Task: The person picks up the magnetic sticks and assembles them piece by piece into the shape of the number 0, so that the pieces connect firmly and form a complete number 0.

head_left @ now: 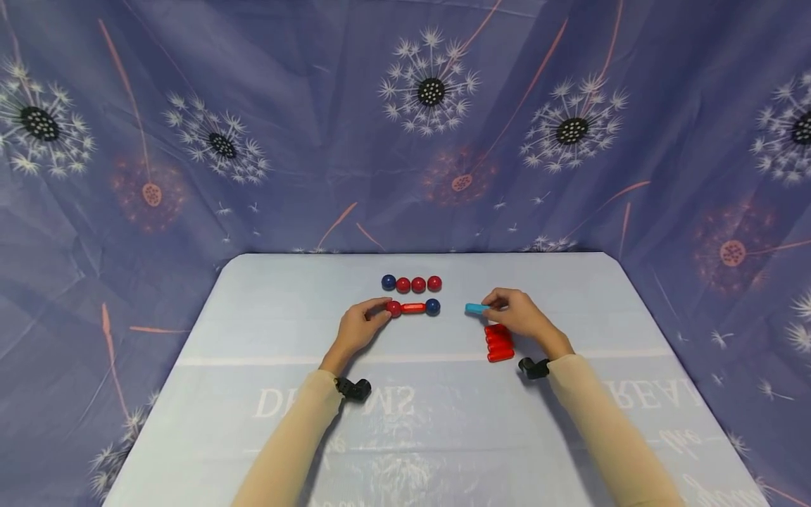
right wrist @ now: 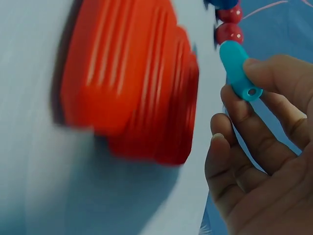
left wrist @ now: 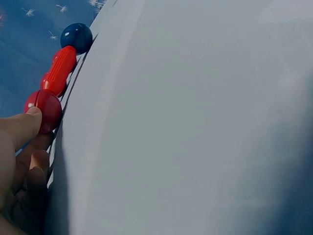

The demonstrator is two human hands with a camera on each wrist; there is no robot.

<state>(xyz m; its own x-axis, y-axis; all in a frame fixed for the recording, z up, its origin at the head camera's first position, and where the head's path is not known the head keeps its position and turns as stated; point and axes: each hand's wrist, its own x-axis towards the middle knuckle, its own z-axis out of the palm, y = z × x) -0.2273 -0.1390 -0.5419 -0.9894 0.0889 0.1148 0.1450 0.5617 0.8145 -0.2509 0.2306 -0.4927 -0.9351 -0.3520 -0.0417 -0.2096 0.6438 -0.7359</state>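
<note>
With thumb and fingers my left hand (head_left: 359,327) pinches a red ball (left wrist: 49,110) at the left end of a joined piece. A short red rod (head_left: 414,308) links that ball to a dark blue ball (head_left: 433,306) on the right. My right hand (head_left: 516,313) holds a light blue rod (right wrist: 237,68) between thumb and fingers, a small hole showing in its near end. The light blue rod is apart from the dark blue ball. Just below the right hand several red rods (head_left: 500,345) lie side by side on the table.
Behind the joined piece sits a row of loose balls, one dark blue ball (head_left: 388,282) and three red balls (head_left: 419,284). The white table (head_left: 443,422) ends at a far edge against a purple dandelion-print cloth (head_left: 304,141).
</note>
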